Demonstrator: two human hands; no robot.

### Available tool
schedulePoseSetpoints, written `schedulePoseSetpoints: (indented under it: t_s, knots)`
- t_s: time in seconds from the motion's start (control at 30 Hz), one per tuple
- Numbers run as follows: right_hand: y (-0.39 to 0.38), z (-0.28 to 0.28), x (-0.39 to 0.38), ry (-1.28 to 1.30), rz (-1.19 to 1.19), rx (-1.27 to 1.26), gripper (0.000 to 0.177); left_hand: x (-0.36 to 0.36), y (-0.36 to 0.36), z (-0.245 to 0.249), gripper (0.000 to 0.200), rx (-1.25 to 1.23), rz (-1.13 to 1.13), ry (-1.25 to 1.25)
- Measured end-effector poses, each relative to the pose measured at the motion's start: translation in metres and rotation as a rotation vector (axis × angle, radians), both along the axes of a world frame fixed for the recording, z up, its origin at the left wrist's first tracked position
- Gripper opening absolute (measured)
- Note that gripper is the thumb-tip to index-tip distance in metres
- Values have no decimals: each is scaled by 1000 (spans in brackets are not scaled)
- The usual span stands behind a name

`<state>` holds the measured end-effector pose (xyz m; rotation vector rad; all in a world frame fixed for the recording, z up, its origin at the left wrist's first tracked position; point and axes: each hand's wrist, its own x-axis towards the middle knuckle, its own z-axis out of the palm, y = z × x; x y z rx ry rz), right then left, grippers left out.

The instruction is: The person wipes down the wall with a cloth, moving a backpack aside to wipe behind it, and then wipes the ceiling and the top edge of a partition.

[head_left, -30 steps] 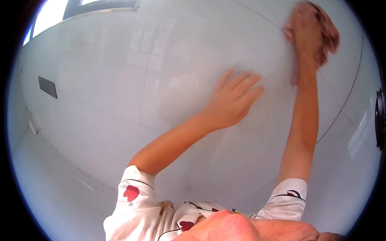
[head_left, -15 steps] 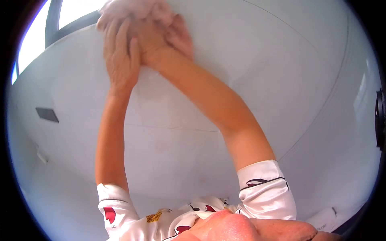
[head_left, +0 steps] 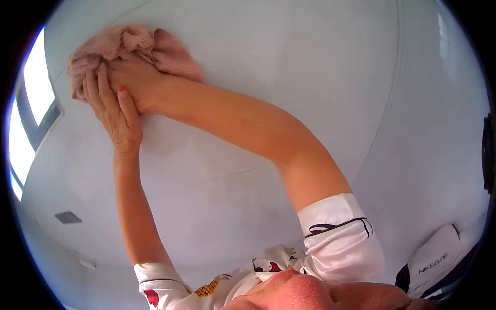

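A pink fluffy towel (head_left: 175, 59) lies bunched against the pale, smooth wall-like surface at the upper left. My right hand (head_left: 135, 80) is pressed onto it, its fingers partly hidden in the folds, gripping the cloth. My left hand (head_left: 116, 116) meets the towel's lower edge beside the right hand. Its fingers are stretched out with the tips on the cloth, and the thumb points up near the right wrist. Both arms reach up and to the left.
A bright window (head_left: 39, 77) with a grey frame is at the left edge. A small dark rectangular plate (head_left: 68, 217) sits on the pale surface below it. At lower right is a white item with lettering (head_left: 434, 258). Thin seam lines cross the surface.
Both hands and the towel have moved left and slightly down in view. The camera view has also shifted, showing more of the window and the lettered white item.
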<state>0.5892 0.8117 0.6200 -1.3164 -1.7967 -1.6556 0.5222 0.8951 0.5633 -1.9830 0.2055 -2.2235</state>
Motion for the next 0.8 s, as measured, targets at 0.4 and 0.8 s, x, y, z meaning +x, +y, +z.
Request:
schedulePoseSetpoints:
  t_s: [0.4,0.8]
  knots:
    - [-183,48,130,181,-249,188,37,133,-170,76,50,243,-135,30]
    - [-516,-3,298,367,-564,583,38,275,-477,80,54,551,-388,7]
